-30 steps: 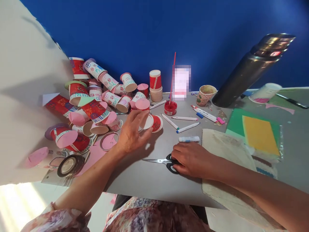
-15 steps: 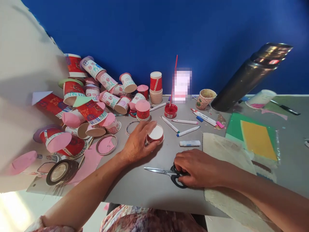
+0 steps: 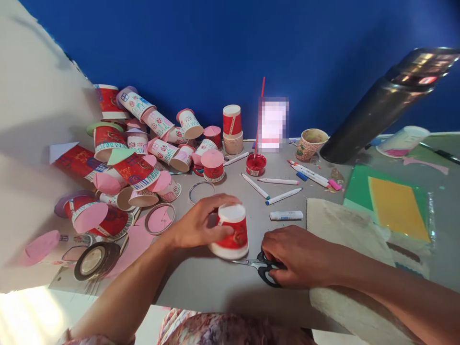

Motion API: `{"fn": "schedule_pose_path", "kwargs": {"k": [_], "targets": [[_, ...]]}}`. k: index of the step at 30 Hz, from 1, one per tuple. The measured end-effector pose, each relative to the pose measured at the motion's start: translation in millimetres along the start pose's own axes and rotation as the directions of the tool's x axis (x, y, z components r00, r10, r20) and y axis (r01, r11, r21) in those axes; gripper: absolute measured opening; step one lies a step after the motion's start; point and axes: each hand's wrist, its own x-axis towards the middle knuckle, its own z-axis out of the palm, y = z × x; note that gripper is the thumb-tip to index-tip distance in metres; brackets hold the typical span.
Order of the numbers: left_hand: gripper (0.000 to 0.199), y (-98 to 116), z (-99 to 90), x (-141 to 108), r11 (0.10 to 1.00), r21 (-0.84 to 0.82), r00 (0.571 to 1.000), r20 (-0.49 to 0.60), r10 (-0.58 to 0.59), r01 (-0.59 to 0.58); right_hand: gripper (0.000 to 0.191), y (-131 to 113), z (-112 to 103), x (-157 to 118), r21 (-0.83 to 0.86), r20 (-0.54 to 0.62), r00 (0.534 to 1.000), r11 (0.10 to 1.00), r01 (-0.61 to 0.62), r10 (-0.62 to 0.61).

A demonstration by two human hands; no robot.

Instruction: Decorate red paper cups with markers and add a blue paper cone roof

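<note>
Got a blue wall (image 3: pixel 187 48) past the left grip (image 3: pixel 201 225), pale wall (image 3: pixel 32 96) way off to its left, grey table (image 3: pixel 201 285) under it, pale floor (image 3: pixel 77 309) down nearer-left with a super bright light patch (image 3: pixel 28 311).

A head-worn camera is looking forward and down across the flat grey table (image 3: pixel 199 282) toward the deep-blue wall (image 3: pixel 215 52), viewing the bare left hand (image 3: pixel 201 223) and bare right hand (image 3: pixel 296 251) from close above.
</note>
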Motion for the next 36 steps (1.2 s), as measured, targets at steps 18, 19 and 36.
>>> {"fn": "schedule_pose_path", "kwargs": {"k": [18, 19, 36], "targets": [[0.054, -10.5, 3.4, 1.2, 0.972, 0.231, 0.921, -0.372, 0.117, -0.031, 0.028, 20.2, -15.5, 2.5, -0.297, -0.263, 0.852, 0.802, -0.519, 0.453], [0.053, -9.3, 6.9, 0.9, 0.96, 0.266, 0.949, -0.273, 0.157, -0.082, 0.029, 22.5, -16.8, 2.6, -0.295, -0.277, 0.845, 0.797, -0.527, 0.457], [0.096, -17.2, 35.5, 4.8, 0.994, 0.045, 0.97, -0.227, -0.09, 0.103, 0.031, 49.9, 8.1, 12.6, -0.145, -0.658, 0.728, 0.917, -0.373, 0.192]]}}
